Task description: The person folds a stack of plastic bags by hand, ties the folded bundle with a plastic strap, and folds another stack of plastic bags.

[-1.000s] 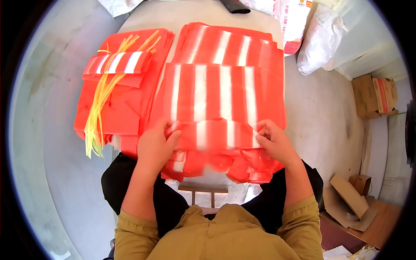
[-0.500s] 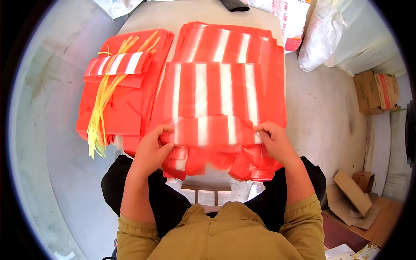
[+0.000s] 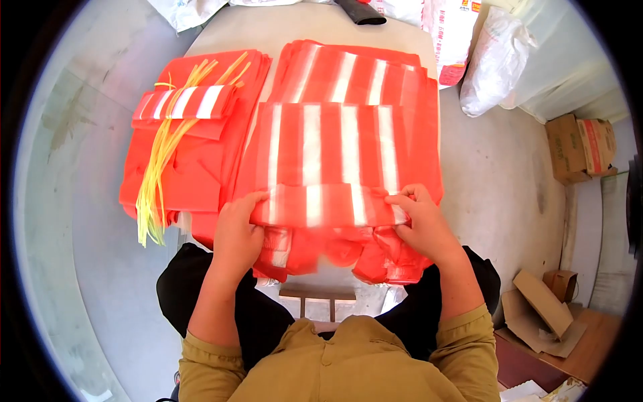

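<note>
In the head view, a red-and-white striped plastic bag (image 3: pixel 348 144) lies on a stack of the same bags (image 3: pixel 321 70), its near end turned up into a flat fold (image 3: pixel 295 206). My left hand (image 3: pixel 240 231) pinches the left end of this fold between thumb and fingers. At the right end, my right hand (image 3: pixel 422 221) grips it the same way, fingers on top and thumb below. Crumpled handle parts (image 3: pixel 385 258) of the bags hang over the table's near edge between my forearms.
To the left sits a red stack (image 3: pixel 181 161) with a small folded striped bundle (image 3: pixel 181 104) and yellow strips (image 3: pixel 161 167) on it. A black tube-like object (image 3: pixel 362 11) lies at the table's far edge. White sacks (image 3: pixel 495 63) and cardboard boxes (image 3: pixel 579 147) stand to the right.
My right hand's fingers have shifted slightly left along the fold. The fold looks flatter, and both hands keep hold of its ends. The whole view has shifted a little.
</note>
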Demonstrator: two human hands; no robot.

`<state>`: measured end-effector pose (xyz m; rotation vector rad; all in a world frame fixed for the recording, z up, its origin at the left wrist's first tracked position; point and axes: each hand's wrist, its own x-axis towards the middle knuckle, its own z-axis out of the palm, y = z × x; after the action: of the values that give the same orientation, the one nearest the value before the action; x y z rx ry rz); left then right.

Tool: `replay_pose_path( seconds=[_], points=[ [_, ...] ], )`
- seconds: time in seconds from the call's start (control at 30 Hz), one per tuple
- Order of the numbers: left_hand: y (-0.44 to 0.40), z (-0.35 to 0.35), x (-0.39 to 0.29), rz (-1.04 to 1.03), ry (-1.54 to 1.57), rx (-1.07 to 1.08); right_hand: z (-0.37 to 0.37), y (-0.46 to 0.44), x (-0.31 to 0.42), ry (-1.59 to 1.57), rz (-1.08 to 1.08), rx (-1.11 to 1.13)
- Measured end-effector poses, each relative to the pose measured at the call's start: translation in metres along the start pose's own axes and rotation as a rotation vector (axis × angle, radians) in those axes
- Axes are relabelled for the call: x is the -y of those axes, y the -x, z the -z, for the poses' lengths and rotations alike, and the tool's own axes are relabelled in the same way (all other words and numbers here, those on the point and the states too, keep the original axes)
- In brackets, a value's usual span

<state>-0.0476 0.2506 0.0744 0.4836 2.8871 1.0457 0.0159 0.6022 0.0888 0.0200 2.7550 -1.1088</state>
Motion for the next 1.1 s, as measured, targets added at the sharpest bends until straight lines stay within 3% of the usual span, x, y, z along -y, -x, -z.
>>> replay_pose_path(
  seconds=[0.3,0.4,0.5,0.57,0.6,0.67,0.7,0.77,0.87,1.07,1.1],
  points=[
    [0.002,0.002,0.0,0.011,-0.047,-0.004,-0.002,0.001,0.0,0.248,0.176,-0.078],
    [0.002,0.003,0.004,-0.016,-0.026,-0.063,0.006,0.001,0.003,0.203,0.164,-0.086],
    [0.0,0.004,0.01,-0.062,0.088,-0.118,0.023,0.003,0.006,-0.029,-0.018,0.016],
    [0.0,0.003,0.013,-0.099,0.206,-0.135,0.031,0.004,-0.006,-0.046,0.079,-0.032],
    [-0.001,0.002,0.012,0.049,0.431,-0.074,0.035,0.003,-0.01,-0.055,0.126,-0.056],
    [-0.002,0.0,0.012,0.354,0.871,0.055,0.039,-0.001,-0.008,-0.317,-0.145,0.01],
    [-0.003,-0.003,0.009,0.325,0.732,0.026,0.039,-0.003,-0.007,-0.45,-0.282,0.042],
    [-0.011,-0.013,0.003,0.264,0.454,-0.034,0.037,-0.008,-0.008,-0.318,-0.271,0.034],
    [-0.02,-0.026,0.006,0.214,0.344,-0.093,0.03,-0.013,-0.012,-0.261,-0.286,0.002],
    [-0.029,-0.017,-0.018,0.395,0.215,-0.019,0.016,-0.018,-0.027,-0.253,-0.248,-0.079],
    [-0.028,-0.022,-0.013,0.327,0.216,-0.057,0.014,-0.018,-0.025,-0.246,-0.256,-0.087]
  ],
)
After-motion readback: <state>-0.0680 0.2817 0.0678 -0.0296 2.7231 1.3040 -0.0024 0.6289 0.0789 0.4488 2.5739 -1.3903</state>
